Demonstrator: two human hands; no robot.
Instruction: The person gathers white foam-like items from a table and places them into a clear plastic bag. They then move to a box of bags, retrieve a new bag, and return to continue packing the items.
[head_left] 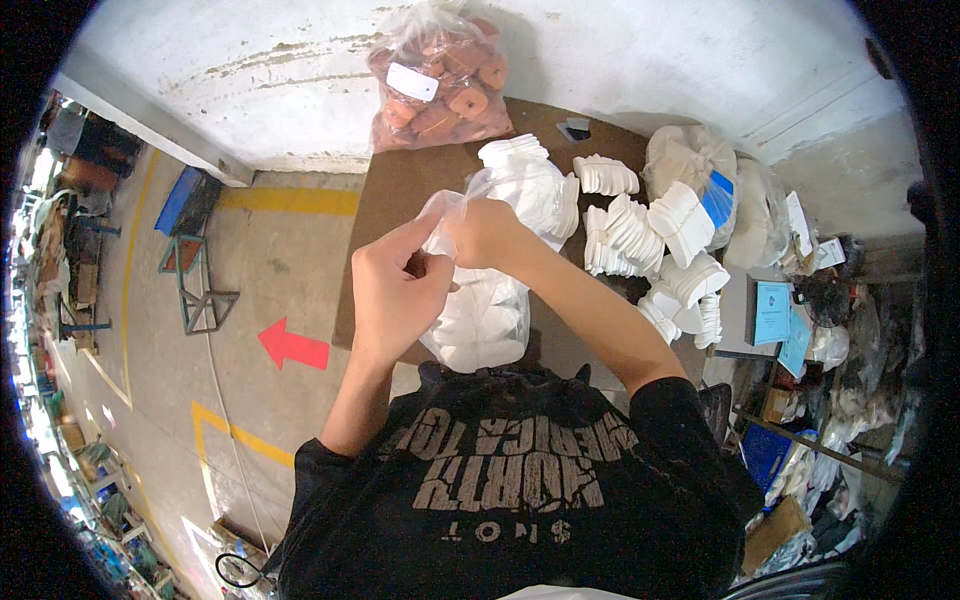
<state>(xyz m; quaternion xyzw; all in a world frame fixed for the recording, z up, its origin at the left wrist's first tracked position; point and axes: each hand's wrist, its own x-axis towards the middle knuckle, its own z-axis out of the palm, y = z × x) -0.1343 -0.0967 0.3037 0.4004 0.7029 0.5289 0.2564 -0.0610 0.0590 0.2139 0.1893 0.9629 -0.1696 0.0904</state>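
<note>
Both hands are raised together over the table [395,190], close in front of my body. My left hand [400,285] is closed, its fingers pinching the gathered film of a clear plastic bag. Against it, my right hand [488,235] is also closed on the same film. Below them the clear plastic bag [480,325] bulges with white, flat, rounded pieces that resemble shoe insoles. Just beyond my right hand lie more of these white pieces [525,185], partly under clear film. My hands hide the bag's mouth and the fingertips.
Several stacks of white pieces [625,235] cover the table's right side. Behind them sit bags of pale pieces [690,155]. A bag of orange-brown pieces [440,85] leans on the wall. On the floor at left are a metal frame [205,300] and a red arrow [293,343].
</note>
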